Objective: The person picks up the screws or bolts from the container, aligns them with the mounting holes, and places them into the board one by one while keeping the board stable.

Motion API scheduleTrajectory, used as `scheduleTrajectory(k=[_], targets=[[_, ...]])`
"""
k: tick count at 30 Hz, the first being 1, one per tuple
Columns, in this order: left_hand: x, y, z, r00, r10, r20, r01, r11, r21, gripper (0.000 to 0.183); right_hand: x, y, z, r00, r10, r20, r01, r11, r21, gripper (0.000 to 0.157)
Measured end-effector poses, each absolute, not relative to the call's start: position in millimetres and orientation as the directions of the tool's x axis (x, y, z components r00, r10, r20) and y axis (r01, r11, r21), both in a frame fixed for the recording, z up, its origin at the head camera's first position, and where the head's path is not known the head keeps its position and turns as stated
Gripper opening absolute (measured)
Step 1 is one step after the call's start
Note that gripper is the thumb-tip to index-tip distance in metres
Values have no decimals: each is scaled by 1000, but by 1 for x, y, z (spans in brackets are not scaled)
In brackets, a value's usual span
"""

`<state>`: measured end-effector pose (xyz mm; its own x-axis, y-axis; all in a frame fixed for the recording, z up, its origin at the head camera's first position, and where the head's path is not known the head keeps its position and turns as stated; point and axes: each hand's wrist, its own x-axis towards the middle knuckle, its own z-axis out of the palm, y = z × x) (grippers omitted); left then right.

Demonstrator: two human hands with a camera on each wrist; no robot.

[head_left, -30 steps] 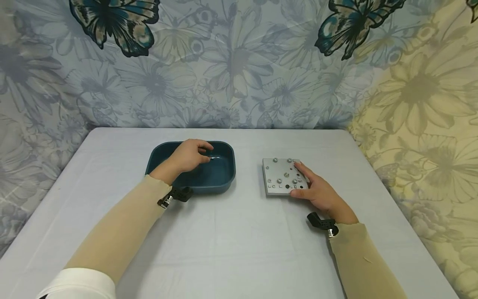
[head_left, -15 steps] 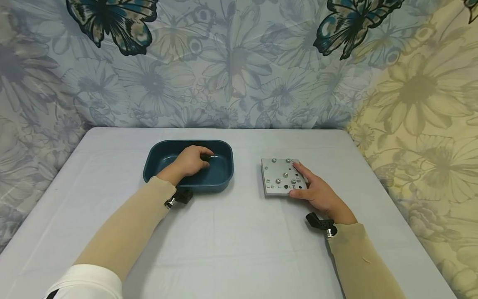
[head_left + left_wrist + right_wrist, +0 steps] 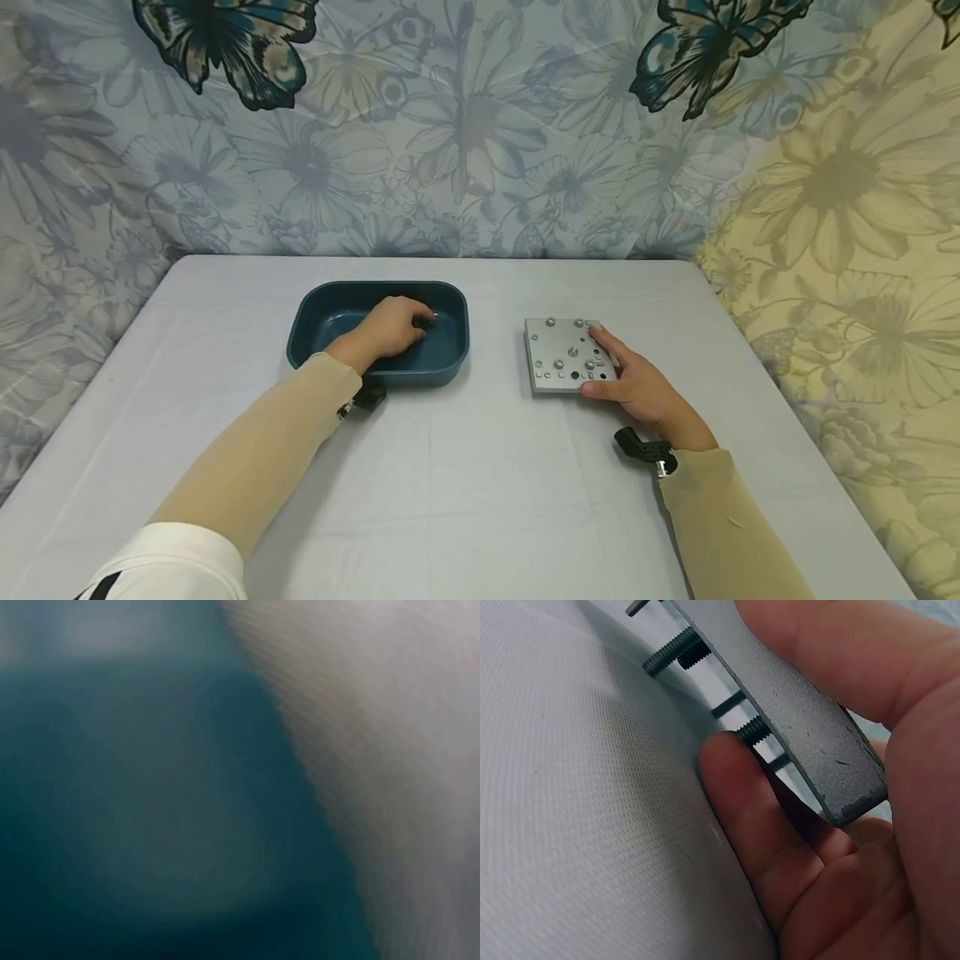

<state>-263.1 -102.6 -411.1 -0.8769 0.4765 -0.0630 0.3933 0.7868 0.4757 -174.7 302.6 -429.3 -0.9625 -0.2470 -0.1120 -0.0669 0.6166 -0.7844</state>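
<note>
My left hand (image 3: 388,327) reaches down inside a dark teal plastic bin (image 3: 450,367), its fingers bent toward the bin's floor. The fingertips are partly hidden in the head view, and I cannot tell if they pinch anything. In the left wrist view only the blurred teal bin wall (image 3: 135,787) and pale cloth show. My right hand (image 3: 645,387) grips a silver metal block (image 3: 558,354) by its right side. Several screw heads and holes dot its upper face. Threaded screw ends (image 3: 671,652) stick out underneath, and a finger (image 3: 739,795) lies below the block beside them.
Both stand on a table covered with a white cloth (image 3: 480,500), the bin left of the block. Behind the table hangs a floral and butterfly curtain (image 3: 480,167). A black wrist camera (image 3: 641,446) sits by the right wrist.
My left hand has gone lower into the bin and a little to the right, its fingers bending more. The right hand and the metal block have stayed in place.
</note>
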Motion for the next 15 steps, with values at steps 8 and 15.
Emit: scheduleTrajectory(k=[8, 15], targets=[[-263, -100, -413, -781, 622, -55, 532, 709, 462, 36, -175, 302, -430, -964, -245, -106, -74, 625, -777, 106], [-263, -100, -413, -774, 632, -21, 552, 691, 466, 31, -173, 300, -425, -964, -236, -125, -47, 611, -790, 104]])
